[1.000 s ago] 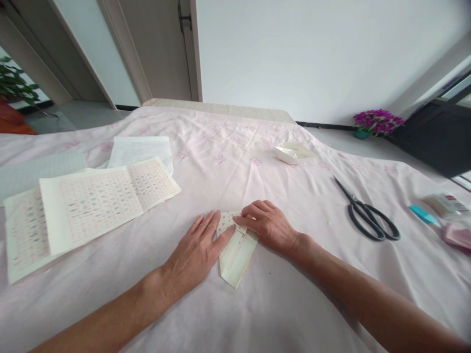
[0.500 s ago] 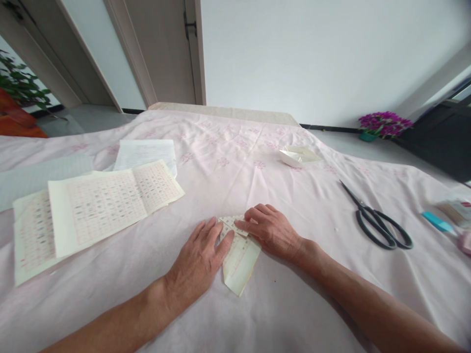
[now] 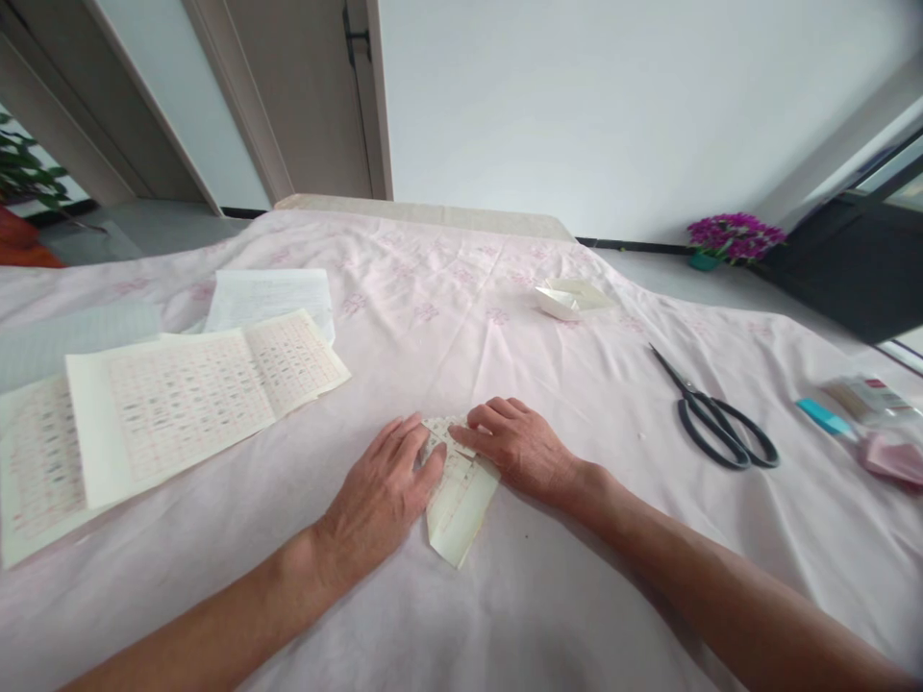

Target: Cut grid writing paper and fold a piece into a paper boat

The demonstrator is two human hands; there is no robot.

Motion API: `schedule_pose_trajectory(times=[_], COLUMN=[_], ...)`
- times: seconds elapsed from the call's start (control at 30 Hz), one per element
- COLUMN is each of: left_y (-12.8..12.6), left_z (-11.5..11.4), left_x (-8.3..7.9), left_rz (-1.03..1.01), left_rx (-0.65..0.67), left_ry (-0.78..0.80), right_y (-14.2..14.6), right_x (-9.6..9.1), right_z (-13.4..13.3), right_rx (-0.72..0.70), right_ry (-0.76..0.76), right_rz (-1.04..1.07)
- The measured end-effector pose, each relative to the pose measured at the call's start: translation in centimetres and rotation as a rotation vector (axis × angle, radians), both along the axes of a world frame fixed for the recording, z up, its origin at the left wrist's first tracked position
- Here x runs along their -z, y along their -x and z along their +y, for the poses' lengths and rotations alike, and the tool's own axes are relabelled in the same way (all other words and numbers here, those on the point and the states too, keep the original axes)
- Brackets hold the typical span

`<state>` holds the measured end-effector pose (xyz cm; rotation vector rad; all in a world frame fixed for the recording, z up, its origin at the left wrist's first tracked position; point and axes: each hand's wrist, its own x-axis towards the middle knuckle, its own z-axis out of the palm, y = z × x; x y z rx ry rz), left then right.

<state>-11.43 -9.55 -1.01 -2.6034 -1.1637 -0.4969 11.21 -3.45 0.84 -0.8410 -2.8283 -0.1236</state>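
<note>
A cream sheet of folded paper (image 3: 457,507), printed with a red grid and dark characters, lies on the cloth in front of me. Its upper part is folded over, and the near end tapers to a narrow, blunt tip. My left hand (image 3: 381,481) grips its left edge, thumb on top and fingers along the side. From the right, my right hand (image 3: 525,452) holds the upper fold, its index finger pressed on the paper and the other fingers curled. The right thumb and part of the upper edge are hidden.
Several written sheets (image 3: 180,413) lie at the left. A folded paper boat (image 3: 562,302) sits farther back. Black-handled scissors (image 3: 713,418), a blue object (image 3: 823,417), a clear packet (image 3: 872,396) and a pink item (image 3: 890,459) rest at the right on the pink tablecloth (image 3: 577,596).
The whole view has shifted slightly, bringing more of the right side into sight. Both hands keep nearly the same hold on the folded paper.
</note>
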Motion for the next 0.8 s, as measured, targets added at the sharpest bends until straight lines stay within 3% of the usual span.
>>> schedule_pose_trajectory(times=[0.1,0.27,0.47,0.7,0.8], left_y=[0.0,0.0,-0.2,-0.5,-0.6], left_z=[0.6,1.0,0.9,0.4,0.3], left_x=[0.0,-0.1,0.1,-0.5,-0.7], left_rz=[-0.036,-0.070,-0.058,0.098,0.088], left_rx=[0.098,0.190,0.112,0.069,0.077], left_ry=[-0.021,0.113,0.172,0.219,0.238], right_y=[0.0,0.2,0.3,-0.9,-0.2], right_x=[-0.2,-1.0,-1.8,-2.2,-2.1], right_z=[-0.4,-1.2,-2.3,-2.8,-2.9], right_rx=[0.026,0.054,0.082,0.126,0.229], right_ry=[0.012,0.050,0.132,0.359,0.308], right_rz=[-0.051,-0.122,-0.105,0.122,0.093])
